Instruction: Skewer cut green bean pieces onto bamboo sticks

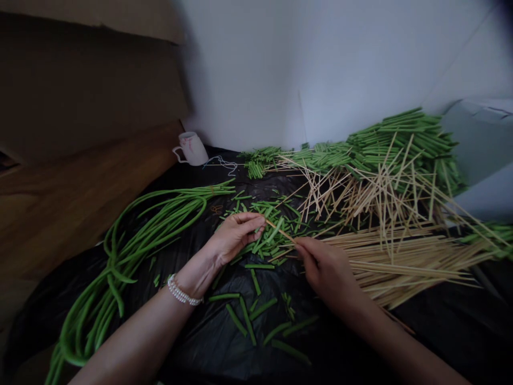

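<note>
Between my hands runs a thin wooden stick (pixel 281 231). My left hand (pixel 239 233), with a beaded bracelet at the wrist, pinches its far end; whether a bean piece is also between those fingers is too small to tell. My right hand (pixel 325 266) has thumb and fingers closed on the near end. Cut green bean pieces (pixel 273 243) are heaped under and behind the stick. Several more pieces (pixel 248 320) lie scattered nearer on the black plastic sheet (pixel 200 350). Right of my right hand is a spread of loose wooden sticks (pixel 409 262).
Long uncut beans (pixel 96 299) lie looped at the left. A white mug (pixel 193 148) stands at the back beside tangled thread (pixel 226 164). Skewered bean bundles (pixel 404 144) are piled against the wall at the back right, with crossed sticks before them. Cardboard (pixel 92 80) rises at the left.
</note>
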The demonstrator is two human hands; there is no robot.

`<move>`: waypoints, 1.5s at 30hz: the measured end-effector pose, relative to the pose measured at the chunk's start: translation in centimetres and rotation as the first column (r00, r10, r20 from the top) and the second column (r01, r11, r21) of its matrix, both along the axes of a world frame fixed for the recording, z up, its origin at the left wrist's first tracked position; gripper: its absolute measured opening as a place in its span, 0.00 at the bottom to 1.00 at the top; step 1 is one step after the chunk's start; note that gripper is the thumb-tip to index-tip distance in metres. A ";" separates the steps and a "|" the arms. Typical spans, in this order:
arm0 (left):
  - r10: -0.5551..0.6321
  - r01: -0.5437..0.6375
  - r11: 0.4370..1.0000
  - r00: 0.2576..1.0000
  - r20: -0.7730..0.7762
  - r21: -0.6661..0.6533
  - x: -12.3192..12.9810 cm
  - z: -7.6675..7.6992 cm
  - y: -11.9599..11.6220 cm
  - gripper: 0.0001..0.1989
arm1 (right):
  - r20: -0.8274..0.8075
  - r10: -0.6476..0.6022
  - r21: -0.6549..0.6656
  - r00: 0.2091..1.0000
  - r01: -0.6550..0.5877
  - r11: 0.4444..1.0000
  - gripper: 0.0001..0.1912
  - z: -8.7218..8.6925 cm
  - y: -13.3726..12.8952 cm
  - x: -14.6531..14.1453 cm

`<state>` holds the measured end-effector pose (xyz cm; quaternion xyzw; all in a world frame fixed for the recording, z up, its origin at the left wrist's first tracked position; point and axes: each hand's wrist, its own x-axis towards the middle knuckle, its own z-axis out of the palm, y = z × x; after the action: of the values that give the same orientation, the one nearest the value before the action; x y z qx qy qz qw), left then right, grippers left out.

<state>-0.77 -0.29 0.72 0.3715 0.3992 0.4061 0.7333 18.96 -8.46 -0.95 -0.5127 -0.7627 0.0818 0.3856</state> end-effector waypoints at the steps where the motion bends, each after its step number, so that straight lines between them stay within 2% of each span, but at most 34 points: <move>1: 0.001 -0.001 1.000 1.000 -0.003 -0.001 0.0 0.0 0.0 0.10 | 0.027 -0.014 0.030 1.000 0.013 0.999 0.11 -0.2 0.0 0.0; 5: 0.008 -0.008 1.000 1.000 -0.006 0.001 0.1 0.1 -0.1 0.09 | 0.063 -0.045 0.085 0.997 0.039 0.996 0.12 -0.5 -0.1 0.1; 11: 0.002 -0.002 1.000 1.000 -0.026 0.010 0.1 0.1 -0.2 0.10 | -0.089 -0.004 -0.047 0.996 0.000 0.999 0.10 0.4 -0.1 -0.3; 18: -0.067 0.070 0.997 0.995 -0.067 0.037 0.5 -0.1 -0.8 0.08 | 0.005 -0.015 0.058 1.000 0.015 0.998 0.10 -0.3 -0.2 -0.4; 23: -0.047 0.060 0.993 0.990 -0.131 0.101 0.5 0.0 -0.9 0.10 | -0.122 0.020 -0.025 0.992 -0.023 0.999 0.09 0.4 -0.1 -0.5; 27: -0.092 0.115 0.979 0.986 -0.140 0.169 0.6 -0.2 -0.9 0.10 | -0.143 0.021 -0.059 0.989 -0.030 0.998 0.10 0.8 -0.1 -0.5; 36: -0.103 0.124 0.984 0.982 -0.161 0.130 0.5 -0.2 -1.0 0.11 | -0.181 0.026 -0.174 0.983 -0.058 0.983 0.12 1.1 0.0 -0.3; 39: -0.047 0.066 0.988 0.990 -0.132 0.140 0.2 0.2 -0.6 0.13 | -0.181 -0.023 -0.108 0.983 0.004 0.994 0.10 1.4 0.4 0.3; 41: 0.048 -0.016 0.980 0.987 -0.153 0.200 -0.3 0.5 0.1 0.15 | -0.198 -0.098 -0.072 0.975 0.085 0.994 0.10 1.6 0.7 0.9; 43: 0.206 -0.126 0.934 0.955 -0.216 0.334 -0.9 0.5 1.0 0.15 | -0.208 -0.148 -0.061 0.967 0.138 0.989 0.10 1.7 0.9 1.3; 45: 0.308 -0.128 0.876 0.890 -0.336 0.465 -1.5 0.2 1.7 0.14 | -0.205 -0.155 -0.058 0.966 0.146 0.988 0.09 1.7 1.0 1.5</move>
<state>-2.24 1.39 0.91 0.5505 0.4806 0.4812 0.4842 20.51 -7.43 0.72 -0.5657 -0.6750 0.1217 0.4577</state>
